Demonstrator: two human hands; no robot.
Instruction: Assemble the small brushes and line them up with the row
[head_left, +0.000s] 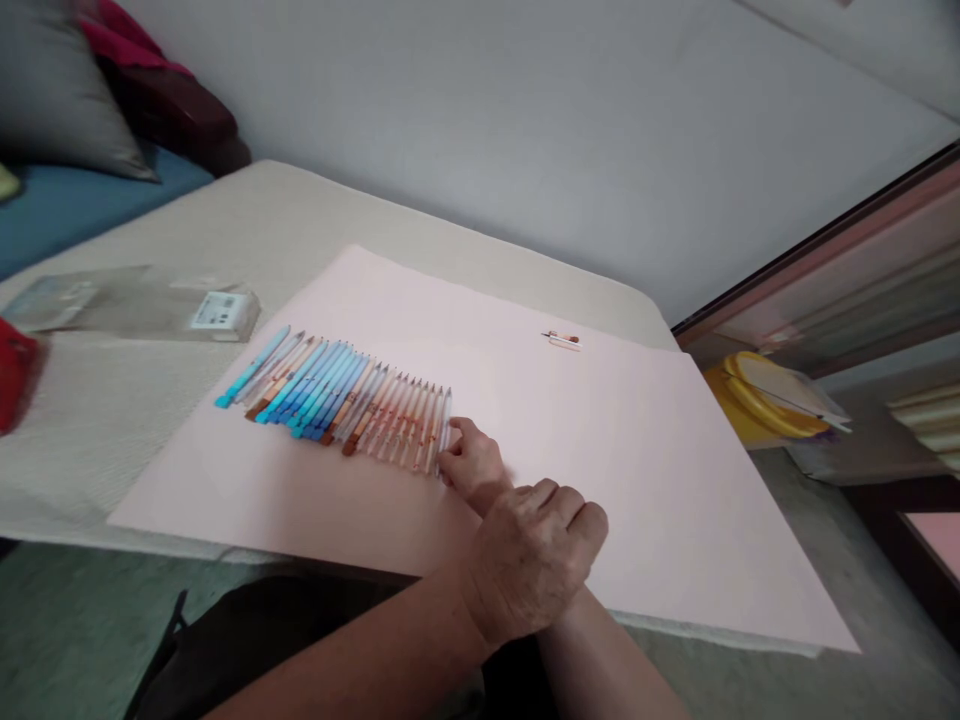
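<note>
A long row of pens [337, 390] lies side by side on a pale pink sheet [645, 480]. Those on the left are blue, teal and brown; toward the right they turn clear with reddish marks. My right hand [476, 465] is at the row's right end, its bent fingers closed at the last pen [445, 425]. My left hand [536, 560] crosses over my right wrist, closed with its knuckles up. Its fingertips are hidden, so anything inside it cannot be seen. Farther back on the sheet lies a small group of slim items, perhaps a pen [562, 341].
A clear plastic package [150, 305] with a white label lies to the left, near a red object [15, 375]. The cream-covered table [465, 250] meets a wall behind. A yellow bucket [765, 395] stands at right. A grey cushion [64, 90] sits at upper left.
</note>
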